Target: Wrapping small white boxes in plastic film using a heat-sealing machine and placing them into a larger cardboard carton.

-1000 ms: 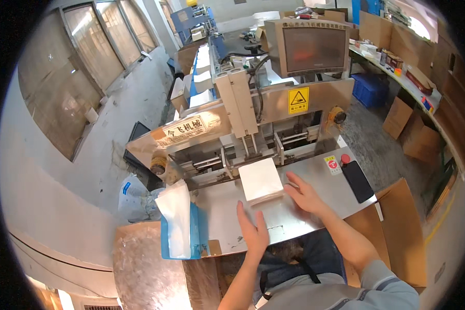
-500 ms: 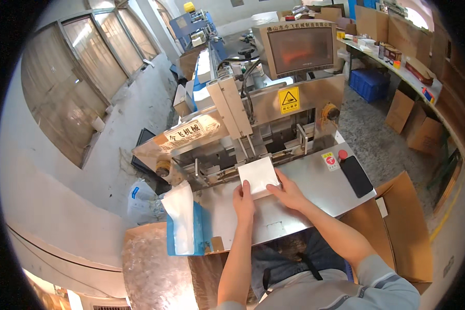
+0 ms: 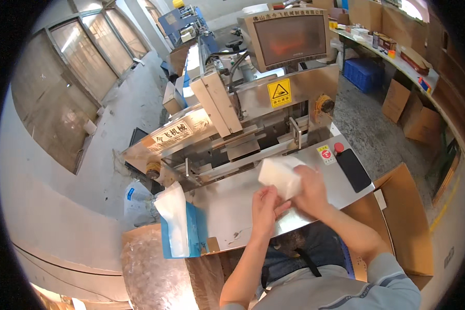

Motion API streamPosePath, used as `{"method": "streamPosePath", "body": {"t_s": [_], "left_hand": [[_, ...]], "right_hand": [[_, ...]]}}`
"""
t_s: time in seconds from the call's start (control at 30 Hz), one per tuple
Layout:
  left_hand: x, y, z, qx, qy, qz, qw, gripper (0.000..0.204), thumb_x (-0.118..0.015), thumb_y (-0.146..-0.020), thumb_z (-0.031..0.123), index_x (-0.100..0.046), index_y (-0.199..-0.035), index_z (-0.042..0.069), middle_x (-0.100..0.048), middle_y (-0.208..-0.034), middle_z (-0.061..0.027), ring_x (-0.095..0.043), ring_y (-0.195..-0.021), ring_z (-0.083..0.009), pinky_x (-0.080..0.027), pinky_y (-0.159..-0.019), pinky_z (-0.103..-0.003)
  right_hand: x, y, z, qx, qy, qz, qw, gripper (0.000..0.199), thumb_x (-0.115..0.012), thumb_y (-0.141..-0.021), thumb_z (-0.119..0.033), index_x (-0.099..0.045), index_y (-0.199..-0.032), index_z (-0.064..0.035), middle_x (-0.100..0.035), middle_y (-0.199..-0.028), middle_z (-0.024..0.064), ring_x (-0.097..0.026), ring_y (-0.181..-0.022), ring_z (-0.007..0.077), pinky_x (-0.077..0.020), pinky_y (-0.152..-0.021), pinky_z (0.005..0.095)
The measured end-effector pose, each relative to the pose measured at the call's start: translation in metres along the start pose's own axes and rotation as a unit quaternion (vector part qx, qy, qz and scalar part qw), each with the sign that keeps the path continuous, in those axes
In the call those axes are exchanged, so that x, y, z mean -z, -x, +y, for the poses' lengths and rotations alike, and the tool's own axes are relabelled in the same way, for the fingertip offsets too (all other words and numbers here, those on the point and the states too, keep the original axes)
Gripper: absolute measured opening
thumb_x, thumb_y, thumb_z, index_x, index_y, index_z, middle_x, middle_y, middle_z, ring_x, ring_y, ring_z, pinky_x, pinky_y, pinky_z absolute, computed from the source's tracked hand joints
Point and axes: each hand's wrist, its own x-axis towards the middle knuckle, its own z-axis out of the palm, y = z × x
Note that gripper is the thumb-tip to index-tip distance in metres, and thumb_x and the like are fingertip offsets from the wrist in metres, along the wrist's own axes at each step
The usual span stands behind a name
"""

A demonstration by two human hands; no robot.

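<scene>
A white, soft-looking block [image 3: 280, 178], like a stack of folded tissue, is held tilted above the metal worktop [image 3: 227, 209]. My right hand [image 3: 312, 192] is wrapped round its right side; motion blurs these fingers. At the block's lower left edge is my left hand [image 3: 264, 209], fingers curled together and thumb pointing right. Whether the left fingers grip the block or only touch it is hard to tell. Behind the hands, the metal machine [image 3: 253, 111] has a slot with a small plate [image 3: 244, 149] in it.
On the worktop's left end stands a blue box [image 3: 194, 230] with white sheeting [image 3: 173, 214]. To the right are a red button [image 3: 338, 148] and a black phone [image 3: 354, 169]. An open cardboard box [image 3: 405, 217] sits beside the worktop; a screen [image 3: 291, 41] tops the machine.
The white block has come away from the machine's slot, toward me and to the right, and has tilted. My right hand has wrapped round it; my left fingers have curled in.
</scene>
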Motion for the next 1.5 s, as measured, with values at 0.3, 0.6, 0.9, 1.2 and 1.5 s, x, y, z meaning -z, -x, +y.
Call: {"method": "streamPosePath", "body": {"t_s": [0.3,0.6,0.9,1.2,1.5], "left_hand": [[-0.012,-0.059,-0.004,-0.3,-0.499,-0.154,0.798,0.093,-0.079,-0.079,0.033,-0.031,-0.152,0.001,-0.029,-0.157,-0.0251,-0.026,-0.147,-0.0387,-0.025,-0.12,-0.045],[-0.081,-0.021,-0.07,-0.036,-0.319,-0.412,0.853,0.073,-0.073,-0.089,0.023,-0.038,-0.151,0.005,-0.047,-0.147,-0.0224,-0.045,-0.139,-0.0285,-0.037,-0.112,-0.037],[-0.127,0.005,-0.117,-0.149,-0.452,-0.365,0.8,0.018,-0.068,-0.094,0.011,-0.071,-0.107,0.0,-0.072,-0.082,-0.0137,-0.063,-0.067,-0.0115,-0.051,-0.065,-0.026],[-0.003,0.037,-0.037,-0.028,-0.487,-0.095,0.868,0.028,-0.063,-0.098,0.019,-0.064,-0.12,0.001,-0.065,-0.084,-0.005,-0.058,-0.071,-0.0117,-0.049,-0.063,-0.024],[0.081,0.086,0.082,-0.096,-0.592,0.237,0.764,0.03,-0.063,-0.097,0.015,-0.065,-0.124,0.0,-0.066,-0.108,-0.0184,-0.062,-0.091,-0.0252,-0.054,-0.074,-0.034]], "right_hand": [[0.094,0.057,0.055,-0.359,-0.588,0.043,0.724,0.054,-0.073,-0.084,-0.008,-0.051,-0.133,0.0021,-0.065,-0.124,0.0131,-0.066,-0.108,0.0217,-0.0528,-0.095,0.0361],[0.188,0.109,0.05,-0.409,-0.571,0.18,0.689,0.059,-0.074,-0.085,-0.014,-0.047,-0.136,0.0015,-0.063,-0.125,0.0141,-0.064,-0.113,0.0241,-0.0523,-0.098,0.0393],[0.234,0.179,0.107,-0.438,-0.514,0.328,0.661,0.047,-0.066,-0.095,-0.024,-0.054,-0.129,0.0043,-0.067,-0.12,0.0131,-0.066,-0.108,0.0212,-0.0536,-0.096,0.0373],[0.261,0.4,0.268,-0.72,-0.319,0.355,0.504,0.05,-0.072,-0.091,-0.038,-0.059,-0.124,-0.0032,-0.069,-0.114,0.0097,-0.066,-0.102,0.0214,-0.0553,-0.083,0.0376],[0.129,0.484,0.412,-0.843,-0.109,0.273,0.45,0.07,-0.082,-0.074,-0.049,-0.061,-0.117,0.0023,-0.067,-0.113,0.0173,-0.069,-0.087,0.0305,-0.0591,-0.069,0.0467]]}}
